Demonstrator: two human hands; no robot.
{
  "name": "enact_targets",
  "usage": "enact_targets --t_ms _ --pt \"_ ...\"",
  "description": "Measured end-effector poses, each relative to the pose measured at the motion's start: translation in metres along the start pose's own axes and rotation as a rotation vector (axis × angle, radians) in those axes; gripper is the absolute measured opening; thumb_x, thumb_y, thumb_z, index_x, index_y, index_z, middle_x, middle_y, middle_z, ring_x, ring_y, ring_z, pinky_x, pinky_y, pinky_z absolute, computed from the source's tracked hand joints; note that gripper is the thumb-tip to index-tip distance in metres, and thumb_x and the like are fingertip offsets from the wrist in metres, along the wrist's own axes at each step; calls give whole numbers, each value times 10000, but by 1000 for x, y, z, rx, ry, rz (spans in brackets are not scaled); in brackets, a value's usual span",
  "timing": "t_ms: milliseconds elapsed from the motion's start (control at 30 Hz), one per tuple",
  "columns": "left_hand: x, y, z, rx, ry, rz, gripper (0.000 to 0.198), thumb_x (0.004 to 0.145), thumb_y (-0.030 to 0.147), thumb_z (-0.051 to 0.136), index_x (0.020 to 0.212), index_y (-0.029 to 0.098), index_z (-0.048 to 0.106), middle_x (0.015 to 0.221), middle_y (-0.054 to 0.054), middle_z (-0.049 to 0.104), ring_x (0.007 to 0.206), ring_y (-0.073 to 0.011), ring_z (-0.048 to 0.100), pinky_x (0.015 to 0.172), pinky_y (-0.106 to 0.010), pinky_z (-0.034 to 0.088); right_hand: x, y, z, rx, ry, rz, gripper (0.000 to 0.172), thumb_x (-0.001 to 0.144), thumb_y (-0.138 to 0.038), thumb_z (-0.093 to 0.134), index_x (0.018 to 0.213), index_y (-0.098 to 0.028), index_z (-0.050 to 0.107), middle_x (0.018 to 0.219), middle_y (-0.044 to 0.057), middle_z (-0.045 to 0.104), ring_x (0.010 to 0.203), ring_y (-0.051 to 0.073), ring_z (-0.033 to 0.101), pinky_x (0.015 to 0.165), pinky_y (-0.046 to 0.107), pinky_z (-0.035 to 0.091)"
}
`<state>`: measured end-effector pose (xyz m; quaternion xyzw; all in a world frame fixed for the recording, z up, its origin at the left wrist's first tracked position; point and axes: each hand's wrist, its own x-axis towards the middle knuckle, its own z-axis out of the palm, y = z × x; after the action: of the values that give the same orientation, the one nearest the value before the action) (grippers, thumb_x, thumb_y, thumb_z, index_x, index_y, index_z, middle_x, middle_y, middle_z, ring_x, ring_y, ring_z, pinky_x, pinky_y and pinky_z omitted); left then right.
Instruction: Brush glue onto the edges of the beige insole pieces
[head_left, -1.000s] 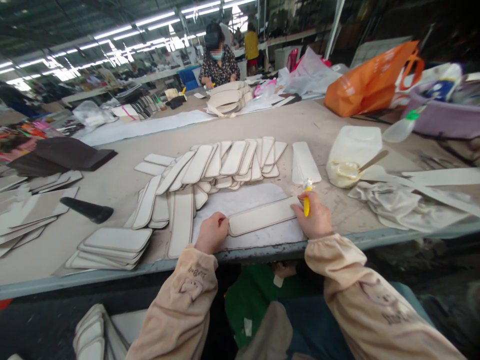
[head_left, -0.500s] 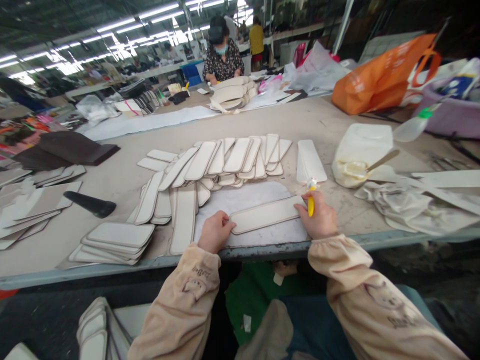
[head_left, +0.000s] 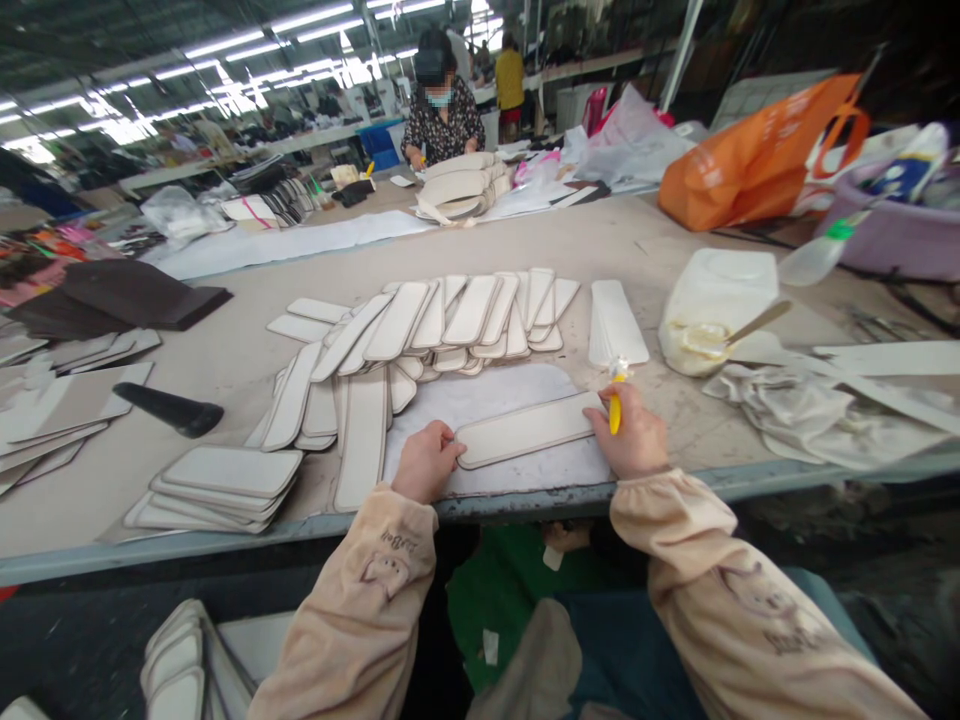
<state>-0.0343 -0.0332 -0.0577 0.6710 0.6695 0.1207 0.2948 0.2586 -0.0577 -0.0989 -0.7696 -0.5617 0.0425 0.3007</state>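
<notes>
A long white panel with rounded ends and a dark edge [head_left: 525,430] lies on a white sheet [head_left: 517,385] at the table's front edge. My left hand [head_left: 427,461] pinches its left end between thumb and fingers. At its right end is my right hand [head_left: 630,432], fingers closed round a yellow-handled brush [head_left: 616,410] and fingertips touching the panel. The brush's pale tip points up and away from me. Behind the sheet, many similar panels [head_left: 405,320] lie overlapped in a curved row.
A cut-open white jug [head_left: 720,300] with pale paste and a spatula stands right, near crumpled cloth [head_left: 787,410]. A black tool [head_left: 169,409] and stacked panels [head_left: 225,480] lie left. Farther back are an orange bag [head_left: 750,160], a purple basin [head_left: 885,235] and a person [head_left: 444,120].
The view has shifted slightly, so most things appear a little farther left. Both hands keep the same hold on the panel and brush.
</notes>
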Motion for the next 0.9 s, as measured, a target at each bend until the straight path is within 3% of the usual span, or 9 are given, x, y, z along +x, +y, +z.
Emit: enact_targets --t_ms 233,300,400,500,600,700,900 --pt "2 -3 0 2 -14 7 130 773 305 601 851 213 554 598 29 652 623 -166 651 616 -266 426 0 2 3 -14 44 -39 288 833 -321 585 1087 -196 536 884 67 694 726 257 656 655 359 493" --pt "2 -2 -2 42 -27 10 151 777 340 588 852 216 548 604 26 659 625 -176 654 607 -270 419 -2 -1 -2 -6 103 -133 263 840 -282 580 1082 -186 545 909 88 690 836 272 654 738 384 514" --pt "5 -3 -4 107 -43 13 203 778 396 570 866 214 545 622 20 669 655 -194 662 609 -276 410 -8 -15 -7 111 151 -390 217 872 -225 543 1088 -200 539 1006 100 677 1077 259 594 938 400 477" --pt "9 -3 -4 142 -66 0 239 782 423 547 888 209 537 633 16 671 681 -204 664 611 -275 406 -22 -36 -2 210 38 -573 146 902 -237 536 1045 -211 529 1082 101 658 1135 223 572 1014 399 430" --pt "9 -1 -5 159 -78 -32 262 782 426 538 923 206 526 648 14 674 691 -205 664 609 -271 408 -37 -51 8 214 -108 -657 154 894 -292 583 1005 -205 521 1086 99 658 1105 217 591 1002 401 435" --pt "8 1 -5 171 -83 -44 278 786 420 532 963 206 516 664 14 674 693 -202 664 617 -268 411 -41 -50 12 174 -179 -620 214 870 -335 621 999 -201 515 1039 90 663 1042 225 613 970 407 454" --pt "7 5 -6 225 -87 18 264 816 383 507 1014 209 518 663 24 656 676 -185 644 632 -261 395 -22 -16 -3 40 -136 -416 228 900 -364 569 1048 -201 513 963 71 666 906 218 645 919 393 473"
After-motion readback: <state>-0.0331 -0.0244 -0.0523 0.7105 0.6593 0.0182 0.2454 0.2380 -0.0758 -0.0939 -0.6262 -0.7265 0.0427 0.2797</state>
